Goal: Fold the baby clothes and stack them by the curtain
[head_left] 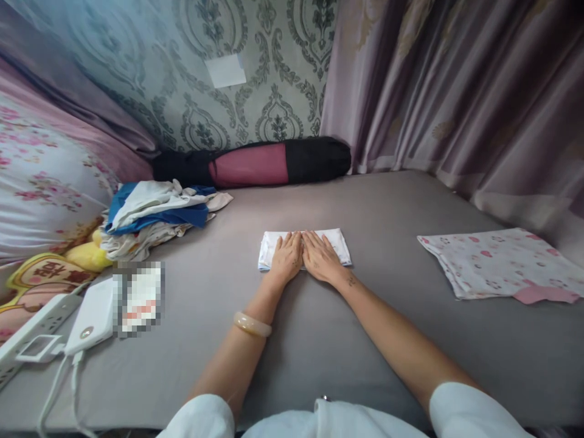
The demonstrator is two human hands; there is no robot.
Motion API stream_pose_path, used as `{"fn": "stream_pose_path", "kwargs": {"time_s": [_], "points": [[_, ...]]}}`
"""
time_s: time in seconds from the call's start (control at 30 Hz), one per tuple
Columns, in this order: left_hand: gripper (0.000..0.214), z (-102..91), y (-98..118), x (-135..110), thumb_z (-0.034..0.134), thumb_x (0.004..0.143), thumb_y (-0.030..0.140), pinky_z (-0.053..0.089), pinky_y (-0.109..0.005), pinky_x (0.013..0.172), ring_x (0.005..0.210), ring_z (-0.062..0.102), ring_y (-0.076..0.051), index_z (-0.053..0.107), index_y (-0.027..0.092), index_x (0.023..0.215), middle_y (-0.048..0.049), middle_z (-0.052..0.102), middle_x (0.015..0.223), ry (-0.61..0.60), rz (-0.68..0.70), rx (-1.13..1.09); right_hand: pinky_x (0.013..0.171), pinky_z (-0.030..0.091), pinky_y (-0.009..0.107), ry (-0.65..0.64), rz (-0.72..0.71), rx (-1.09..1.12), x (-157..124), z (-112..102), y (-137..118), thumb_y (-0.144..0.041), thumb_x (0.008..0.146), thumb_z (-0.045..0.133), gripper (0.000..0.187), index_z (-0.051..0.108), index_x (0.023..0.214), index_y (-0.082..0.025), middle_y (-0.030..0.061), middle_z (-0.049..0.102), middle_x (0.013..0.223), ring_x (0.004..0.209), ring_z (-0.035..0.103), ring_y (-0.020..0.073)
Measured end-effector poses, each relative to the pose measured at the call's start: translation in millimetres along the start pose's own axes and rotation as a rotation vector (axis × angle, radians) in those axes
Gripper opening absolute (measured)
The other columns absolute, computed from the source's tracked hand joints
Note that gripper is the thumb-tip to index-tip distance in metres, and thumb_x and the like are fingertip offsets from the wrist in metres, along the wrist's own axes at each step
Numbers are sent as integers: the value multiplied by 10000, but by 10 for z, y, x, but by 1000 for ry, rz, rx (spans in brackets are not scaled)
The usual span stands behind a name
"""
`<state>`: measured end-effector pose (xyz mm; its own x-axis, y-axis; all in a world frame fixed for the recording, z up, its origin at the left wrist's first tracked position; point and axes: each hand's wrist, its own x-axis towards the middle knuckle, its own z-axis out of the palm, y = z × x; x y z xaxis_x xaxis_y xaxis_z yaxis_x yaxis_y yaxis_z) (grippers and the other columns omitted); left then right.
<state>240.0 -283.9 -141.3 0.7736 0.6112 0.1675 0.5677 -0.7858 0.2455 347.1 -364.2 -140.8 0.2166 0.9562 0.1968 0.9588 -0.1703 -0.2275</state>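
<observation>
A small white folded garment (336, 242) lies flat on the grey sheet (365, 340) in front of me, with a bit of blue at its lower left edge. My left hand (287, 255) rests palm down on its left half, fingers stretched out. Beside it, my right hand (319, 255) presses flat on the right half, and the two hands touch along the index fingers. Neither hand grips the cloth. The part of the garment under my palms is hidden. A pale bangle (252, 325) circles my left forearm.
At right lies a folded white garment with pink prints (493, 261). A heap of clothes (159, 207) sits at left, near a floral pillow (41, 182). A power strip (39, 334) and white power bank (93, 316) lie front left. A black-and-red long bag (250, 164) lines the wall.
</observation>
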Motion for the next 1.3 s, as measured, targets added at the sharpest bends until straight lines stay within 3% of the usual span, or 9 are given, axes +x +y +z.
{"fn": "stream_pose_path", "kwargs": {"time_s": [0.43,0.67,0.83,1.07,1.3], "points": [[442,-53,11,8,274,996,259,296,-472,1153,1388,397,-242,447,128,1381,-149,482,1457,-8,-3,2,1184,204,452,-47,9,24,26,-5,34,-234,954,244,564,371,1470,-45,153,353,1537,1431,303,250],[460,-129,-26,11,262,1000,264,196,-492,1191,1435,314,-249,449,126,1397,-127,462,1478,131,-9,55,1198,145,456,38,0,10,75,-125,-19,-237,969,236,559,359,1470,-24,154,324,1551,1455,240,252],[500,-45,-68,-4,256,1007,328,252,-506,1168,1429,322,-280,439,112,1419,-140,439,1489,-10,-56,71,1190,186,445,-26,-18,17,71,-29,-26,-252,967,253,559,370,1470,-39,150,341,1542,1439,284,253],[516,-51,-57,-6,242,1009,346,239,-511,1173,1438,302,-278,427,123,1435,-136,414,1506,-38,-62,72,1193,180,444,-39,-7,30,71,2,-9,-249,960,247,568,361,1477,-44,139,330,1549,1444,272,248],[510,-61,-84,-8,231,1007,345,185,-527,1187,1443,297,-262,441,143,1426,-130,435,1495,117,-55,91,1197,140,461,19,18,-8,58,-91,-22,-250,960,257,568,350,1480,-41,146,322,1552,1450,255,246]]}}
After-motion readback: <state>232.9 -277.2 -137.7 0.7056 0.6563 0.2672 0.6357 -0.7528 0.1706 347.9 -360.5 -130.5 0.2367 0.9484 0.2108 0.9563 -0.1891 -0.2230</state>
